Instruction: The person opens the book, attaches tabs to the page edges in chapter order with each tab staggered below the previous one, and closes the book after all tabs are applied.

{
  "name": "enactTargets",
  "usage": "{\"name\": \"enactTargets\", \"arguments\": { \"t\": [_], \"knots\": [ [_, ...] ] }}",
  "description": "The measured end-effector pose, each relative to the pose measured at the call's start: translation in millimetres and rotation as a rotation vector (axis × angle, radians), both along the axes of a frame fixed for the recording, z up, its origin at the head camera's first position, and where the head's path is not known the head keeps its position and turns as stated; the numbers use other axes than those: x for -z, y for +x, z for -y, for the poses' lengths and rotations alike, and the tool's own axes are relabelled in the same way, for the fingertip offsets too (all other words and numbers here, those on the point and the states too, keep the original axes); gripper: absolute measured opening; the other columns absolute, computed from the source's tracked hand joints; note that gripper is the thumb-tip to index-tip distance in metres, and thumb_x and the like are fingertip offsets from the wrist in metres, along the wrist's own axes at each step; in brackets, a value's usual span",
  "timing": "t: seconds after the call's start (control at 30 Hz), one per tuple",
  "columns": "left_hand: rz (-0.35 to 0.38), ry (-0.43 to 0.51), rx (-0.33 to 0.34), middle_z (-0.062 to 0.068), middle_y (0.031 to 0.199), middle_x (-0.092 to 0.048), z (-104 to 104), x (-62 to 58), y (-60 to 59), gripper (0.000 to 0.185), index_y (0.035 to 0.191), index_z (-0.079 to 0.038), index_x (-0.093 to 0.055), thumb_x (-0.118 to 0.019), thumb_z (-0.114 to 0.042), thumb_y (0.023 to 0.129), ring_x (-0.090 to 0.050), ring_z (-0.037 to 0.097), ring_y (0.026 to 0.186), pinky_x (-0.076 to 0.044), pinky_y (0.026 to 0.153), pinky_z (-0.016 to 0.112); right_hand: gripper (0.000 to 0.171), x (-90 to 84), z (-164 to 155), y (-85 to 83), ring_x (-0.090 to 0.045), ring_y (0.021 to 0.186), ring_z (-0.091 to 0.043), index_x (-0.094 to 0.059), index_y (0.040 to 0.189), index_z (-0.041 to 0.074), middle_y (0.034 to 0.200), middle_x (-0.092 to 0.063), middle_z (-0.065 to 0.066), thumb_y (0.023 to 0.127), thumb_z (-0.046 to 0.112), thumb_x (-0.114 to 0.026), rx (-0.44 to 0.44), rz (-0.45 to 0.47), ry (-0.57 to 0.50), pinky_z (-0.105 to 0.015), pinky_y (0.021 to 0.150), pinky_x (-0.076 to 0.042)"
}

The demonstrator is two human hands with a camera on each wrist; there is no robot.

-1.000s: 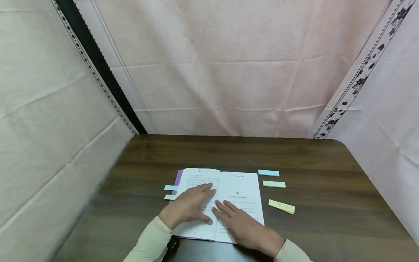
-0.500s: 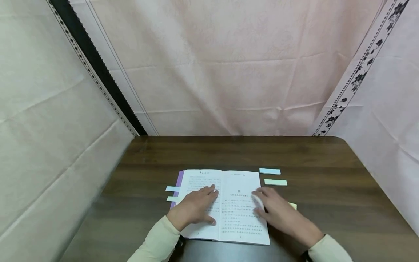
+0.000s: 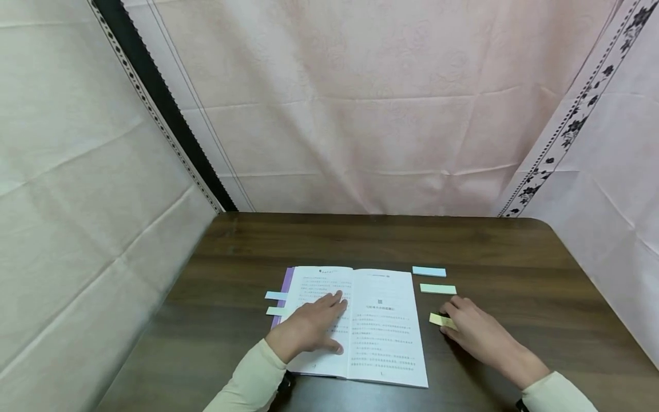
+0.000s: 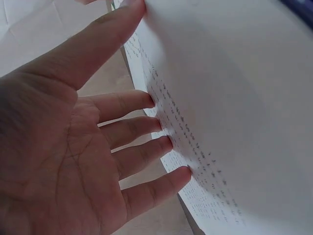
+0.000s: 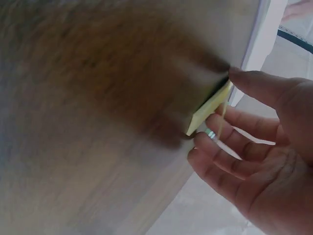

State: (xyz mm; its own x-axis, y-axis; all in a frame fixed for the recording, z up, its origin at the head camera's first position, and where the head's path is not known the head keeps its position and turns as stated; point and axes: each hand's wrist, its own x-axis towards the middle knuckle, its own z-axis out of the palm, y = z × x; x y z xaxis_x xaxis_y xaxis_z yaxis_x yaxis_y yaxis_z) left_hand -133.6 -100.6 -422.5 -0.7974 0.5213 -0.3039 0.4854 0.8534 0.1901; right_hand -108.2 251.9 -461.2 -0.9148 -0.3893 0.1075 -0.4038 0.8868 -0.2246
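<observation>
An open book (image 3: 386,343) with printed pages and a purple cover edge (image 3: 287,280) lies on the table. My left hand (image 3: 311,326) rests on its left page, fingers spread; in the left wrist view the fingertips (image 4: 166,142) touch the paper. My right hand (image 3: 481,335) is at the yellow sticky notes (image 3: 437,320) right of the book. In the right wrist view the thumb is on one side of the yellow strip (image 5: 210,110) and curled fingers on the other, pinching it. The hand hides part of the strip.
A blue sticky strip (image 3: 429,271) and a green sticky strip (image 3: 437,289) lie right of the book. Pale blue (image 3: 276,296) and pale green (image 3: 275,311) tabs stick out from its left edge. Cloth curtains (image 3: 360,114) surround the brown table (image 3: 329,240).
My right hand has lifted off the right page and moved right to the yellow sticky notes, where its fingers have closed around them. The left hand stays on the left page.
</observation>
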Motion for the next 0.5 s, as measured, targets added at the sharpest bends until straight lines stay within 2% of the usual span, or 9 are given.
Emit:
{"name": "enactTargets", "arguments": {
  "t": [0.1,0.23,0.5],
  "knots": [
    [0.012,0.000,-0.008,0.004,0.171,-0.034,0.3,1.6,0.0,0.098,0.161,-0.013,-0.045,-0.092,-0.044,0.080,-0.034,0.025,0.157,-0.039,0.120,0.052,0.020,2.0,0.8,-2.1,-0.051,0.080,-0.012,-0.072,0.097,0.009,0.089,-0.059,0.004,0.085,0.010,-0.088,-0.044,-0.052,0.012,-0.031,0.062,-0.049],
    [0.023,-0.001,-0.011,0.003,0.172,-0.032,0.8,3.9,0.1,0.098,0.162,-0.013,-0.043,-0.091,-0.043,0.082,-0.032,0.024,0.158,-0.038,0.122,0.050,0.020,4.0,2.4,-5.6,-0.053,0.078,-0.013,-0.070,0.092,0.009,0.086,-0.060,0.003,0.082,0.006,-0.087,-0.056,-0.101,0.030,-0.030,0.061,-0.050],
    [0.011,-0.022,-0.021,0.004,0.172,-0.032,-0.9,1.7,2.3,0.097,0.162,-0.011,-0.043,-0.090,-0.043,0.082,-0.033,0.022,0.158,-0.038,0.122,0.045,0.021,-0.9,18.7,-1.7,-0.058,0.078,-0.018,-0.067,0.088,0.009,0.083,-0.060,0.000,0.077,0.012,-0.084,-0.090,-0.252,0.099,-0.036,0.060,-0.049]
  ]
}}
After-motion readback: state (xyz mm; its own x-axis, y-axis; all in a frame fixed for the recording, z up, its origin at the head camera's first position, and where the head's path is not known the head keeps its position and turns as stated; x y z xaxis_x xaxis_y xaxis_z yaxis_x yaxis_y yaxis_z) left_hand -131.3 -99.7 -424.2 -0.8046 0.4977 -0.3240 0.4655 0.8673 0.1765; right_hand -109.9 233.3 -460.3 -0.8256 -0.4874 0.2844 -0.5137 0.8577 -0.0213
